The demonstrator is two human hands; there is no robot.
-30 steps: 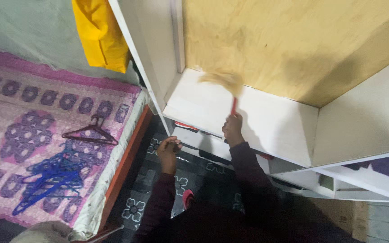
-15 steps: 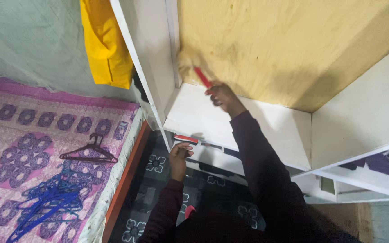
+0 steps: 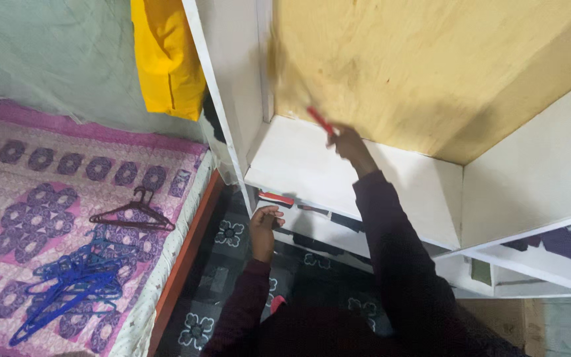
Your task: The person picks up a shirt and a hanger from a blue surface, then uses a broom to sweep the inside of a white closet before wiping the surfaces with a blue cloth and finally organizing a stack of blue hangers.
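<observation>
In the upper middle, the right hand (image 3: 346, 140) grips a red-handled brush (image 3: 320, 121) against the plywood back (image 3: 431, 66); dust may fall on the white shelf (image 3: 312, 165). The left hand (image 3: 264, 221) rests loosely curled, empty.

Patterned bed (image 3: 47, 198) under scattered hangers (image 3: 74, 281).

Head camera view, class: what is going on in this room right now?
A person reaches into an empty white wardrobe. The right hand grips a red-handled brush, its blurred bristles up against the plywood back panel near the left corner. The left hand rests at the front edge below the shelf. On the patterned bed to the left lie blue hangers and a dark one.
</observation>
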